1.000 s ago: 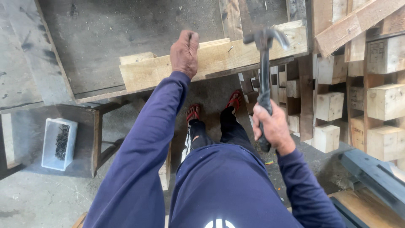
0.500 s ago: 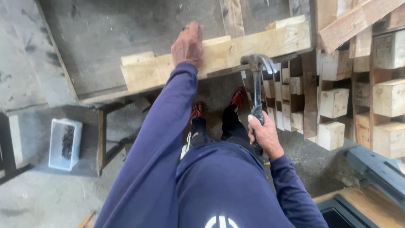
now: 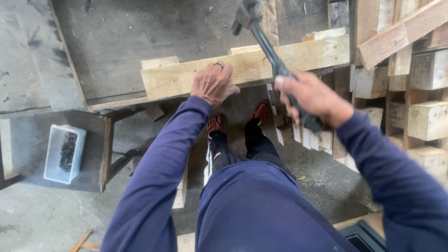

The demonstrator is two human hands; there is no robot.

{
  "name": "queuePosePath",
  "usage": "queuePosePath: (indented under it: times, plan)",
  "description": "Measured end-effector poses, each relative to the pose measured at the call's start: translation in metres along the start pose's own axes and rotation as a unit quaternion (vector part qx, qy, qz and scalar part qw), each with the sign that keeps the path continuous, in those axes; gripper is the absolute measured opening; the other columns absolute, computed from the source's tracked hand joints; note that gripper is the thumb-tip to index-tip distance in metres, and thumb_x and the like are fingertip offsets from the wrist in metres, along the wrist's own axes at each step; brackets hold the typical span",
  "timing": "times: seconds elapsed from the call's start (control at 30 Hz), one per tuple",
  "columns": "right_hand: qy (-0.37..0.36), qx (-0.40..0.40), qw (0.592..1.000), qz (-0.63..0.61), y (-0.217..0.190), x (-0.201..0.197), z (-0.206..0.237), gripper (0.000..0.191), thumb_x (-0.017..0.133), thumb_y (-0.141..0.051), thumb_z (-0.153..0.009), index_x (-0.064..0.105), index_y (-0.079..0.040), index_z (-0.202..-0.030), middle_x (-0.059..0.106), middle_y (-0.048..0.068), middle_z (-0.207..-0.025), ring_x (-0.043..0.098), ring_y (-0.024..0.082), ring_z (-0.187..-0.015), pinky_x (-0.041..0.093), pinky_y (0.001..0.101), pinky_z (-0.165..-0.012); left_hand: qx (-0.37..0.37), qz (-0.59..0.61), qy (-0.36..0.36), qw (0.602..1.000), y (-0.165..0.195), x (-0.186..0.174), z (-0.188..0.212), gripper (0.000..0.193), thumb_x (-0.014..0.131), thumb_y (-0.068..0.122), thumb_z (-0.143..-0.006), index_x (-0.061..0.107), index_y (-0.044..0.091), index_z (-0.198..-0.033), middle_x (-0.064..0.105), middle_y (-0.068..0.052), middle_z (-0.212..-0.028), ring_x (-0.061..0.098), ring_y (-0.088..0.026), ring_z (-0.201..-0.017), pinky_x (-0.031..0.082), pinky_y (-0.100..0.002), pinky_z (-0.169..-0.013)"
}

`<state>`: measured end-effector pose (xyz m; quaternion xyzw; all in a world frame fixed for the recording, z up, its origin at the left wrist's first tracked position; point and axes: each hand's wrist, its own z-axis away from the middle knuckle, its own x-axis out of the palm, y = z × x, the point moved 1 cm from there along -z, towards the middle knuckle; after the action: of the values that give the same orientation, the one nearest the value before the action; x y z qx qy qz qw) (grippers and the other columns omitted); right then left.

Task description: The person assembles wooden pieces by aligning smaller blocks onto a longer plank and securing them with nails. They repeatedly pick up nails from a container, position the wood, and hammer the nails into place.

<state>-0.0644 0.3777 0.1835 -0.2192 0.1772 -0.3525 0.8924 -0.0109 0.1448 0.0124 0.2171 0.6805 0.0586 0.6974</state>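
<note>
My left hand [image 3: 212,84] presses flat on a pale wooden plank [image 3: 247,67] that lies along the front edge of a grey workbench [image 3: 140,42]; a ring shows on one finger. My right hand [image 3: 310,98] grips the dark handle of a hammer [image 3: 268,46], raised so that its head [image 3: 246,16] is above the plank near the top of the view. Small wooden blocks sit under the plank at its left end [image 3: 160,61] and further right [image 3: 326,33].
Stacked wooden blocks [image 3: 427,119] and slats [image 3: 401,32] fill the right side. A white plastic tub of dark nails [image 3: 65,153] stands on the concrete floor at left. My feet in red sandals [image 3: 238,119] are below the bench edge.
The hammer has swung up from beside the bench to above the plank. My right hand rose and moved closer to the plank. My left hand stayed on the wood.
</note>
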Motion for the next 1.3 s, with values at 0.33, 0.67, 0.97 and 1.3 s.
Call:
queuePosePath:
  times: [0.33, 0.67, 0.97, 1.3]
  plan:
    - [-0.039, 0.061, 0.993, 0.09, -0.055, -0.007, -0.036, 0.033, 0.051, -0.039, -0.103, 0.056, -0.006, -0.099, 0.052, -0.001, -0.065, 0.049, 0.007, -0.042, 0.045, 0.0262, -0.035, -0.008, -0.008, -0.037, 0.999, -0.004, 0.013, -0.005, 0.042, 0.083, 0.041, -0.084, 0.056, 0.01, -0.092, 0.059, -0.005, -0.074, 0.06, -0.02, -0.069, 0.055, -0.035, -0.055]
    - [-0.041, 0.075, 0.99, 0.111, -0.052, -0.006, -0.034, 0.037, 0.049, -0.042, -0.101, 0.059, -0.007, -0.1, 0.053, 0.001, -0.063, 0.049, 0.01, -0.04, 0.045, 0.027, -0.034, -0.021, 0.018, -0.049, 0.998, -0.002, 0.004, -0.005, 0.043, 0.083, 0.038, -0.083, 0.058, 0.008, -0.097, 0.064, -0.008, -0.081, 0.066, -0.026, -0.077, 0.058, -0.039, -0.064]
    - [-0.034, 0.004, 0.996, 0.085, -0.044, 0.001, -0.027, 0.038, 0.051, -0.044, -0.102, 0.057, -0.006, -0.098, 0.053, 0.0, -0.065, 0.052, 0.008, -0.043, 0.047, 0.0272, -0.035, -0.026, 0.012, -0.051, 0.998, -0.002, 0.009, -0.005, 0.043, 0.084, 0.038, -0.082, 0.057, 0.008, -0.097, 0.064, -0.008, -0.081, 0.066, -0.026, -0.078, 0.059, -0.039, -0.065]
    - [0.022, -0.019, 0.999, 0.023, -0.008, 0.0, 0.014, 0.033, 0.052, -0.04, -0.102, 0.052, -0.007, -0.103, 0.055, -0.001, -0.068, 0.05, 0.008, -0.044, 0.048, 0.0262, -0.038, -0.025, 0.01, -0.064, 0.998, 0.001, 0.002, -0.002, 0.052, 0.08, 0.053, -0.081, 0.056, 0.008, -0.092, 0.058, -0.006, -0.074, 0.057, -0.02, -0.068, 0.055, -0.033, -0.063]
